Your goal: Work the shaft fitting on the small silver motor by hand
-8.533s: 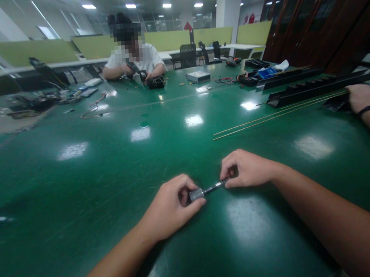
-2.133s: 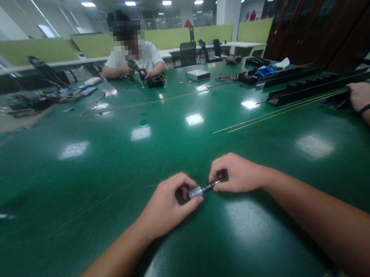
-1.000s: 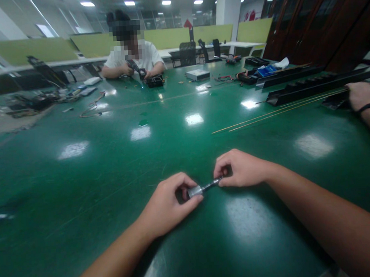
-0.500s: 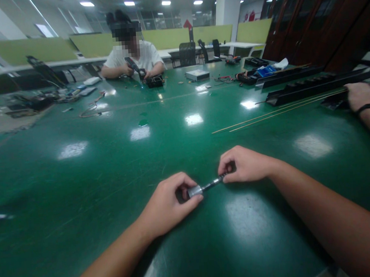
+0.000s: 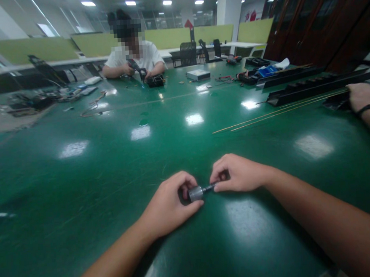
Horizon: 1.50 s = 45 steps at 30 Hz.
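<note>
Above the green tabletop, my left hand [image 5: 169, 207] is closed around a short silver metal cylinder [image 5: 195, 193], thumb on the near side and fingers curled on the far side. From the cylinder's right end a thin dark metal shaft [image 5: 209, 188] runs toward my right hand [image 5: 234, 173]. That hand pinches the shaft between thumb and fingers, close to the cylinder. Its fingers hide the shaft's far end. I cannot tell the exact kind of part.
The green table [image 5: 111, 177] reaches across to a person [image 5: 135, 59] handling a dark tool. Two thin rods [image 5: 253, 119] and black metal channels [image 5: 314, 87] lie at right, beside another person's hand [image 5: 364, 96]. A flat silver box [image 5: 198, 74] stands at the back; clutter [image 5: 39, 98] lies back left.
My right hand has moved left and slightly nearer me, along the shaft toward the cylinder, so less shaft shows. My left hand stays in place on the cylinder.
</note>
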{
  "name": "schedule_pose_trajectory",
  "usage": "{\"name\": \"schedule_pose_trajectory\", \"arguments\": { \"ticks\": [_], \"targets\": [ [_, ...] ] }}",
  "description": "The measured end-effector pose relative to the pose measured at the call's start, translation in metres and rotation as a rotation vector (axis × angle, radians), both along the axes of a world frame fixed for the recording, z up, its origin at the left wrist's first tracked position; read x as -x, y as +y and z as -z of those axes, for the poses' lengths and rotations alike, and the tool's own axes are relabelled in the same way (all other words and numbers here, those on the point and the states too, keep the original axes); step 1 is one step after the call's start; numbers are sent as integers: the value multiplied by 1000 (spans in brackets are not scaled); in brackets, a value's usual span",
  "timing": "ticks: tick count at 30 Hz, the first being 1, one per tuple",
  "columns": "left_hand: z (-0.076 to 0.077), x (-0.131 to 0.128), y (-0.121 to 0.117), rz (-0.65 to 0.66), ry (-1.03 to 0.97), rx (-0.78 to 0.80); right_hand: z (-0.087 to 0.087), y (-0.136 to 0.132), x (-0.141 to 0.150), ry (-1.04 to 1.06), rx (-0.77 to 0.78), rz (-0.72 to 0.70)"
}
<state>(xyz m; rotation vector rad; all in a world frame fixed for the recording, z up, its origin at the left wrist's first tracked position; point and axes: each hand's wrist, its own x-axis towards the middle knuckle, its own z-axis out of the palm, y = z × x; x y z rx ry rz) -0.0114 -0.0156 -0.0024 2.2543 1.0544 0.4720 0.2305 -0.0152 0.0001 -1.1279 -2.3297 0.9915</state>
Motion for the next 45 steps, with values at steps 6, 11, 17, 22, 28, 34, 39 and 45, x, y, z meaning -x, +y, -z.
{"name": "schedule_pose_trajectory", "arguments": {
  "ticks": [6,11,17,22,28,34,39,45],
  "targets": [
    [-2,-9,4,-16,-10,-49,11,-2,14,19,-213,29],
    [-5,-8,6,9,-25,-3,14,0,13,29,-231,13],
    [-4,-7,6,9,12,3,14,1,14,24,-238,13],
    [-3,-7,6,11,38,-3,14,1,14,16,-249,11],
    [-3,-6,6,15,37,4,13,1,12,33,-200,25],
    [-3,-5,5,14,26,13,10,0,8,25,-186,25],
    [-2,-4,5,17,25,14,8,0,5,15,-160,27],
    [0,-2,5,16,29,19,8,1,3,1,-156,24]
  ]
}}
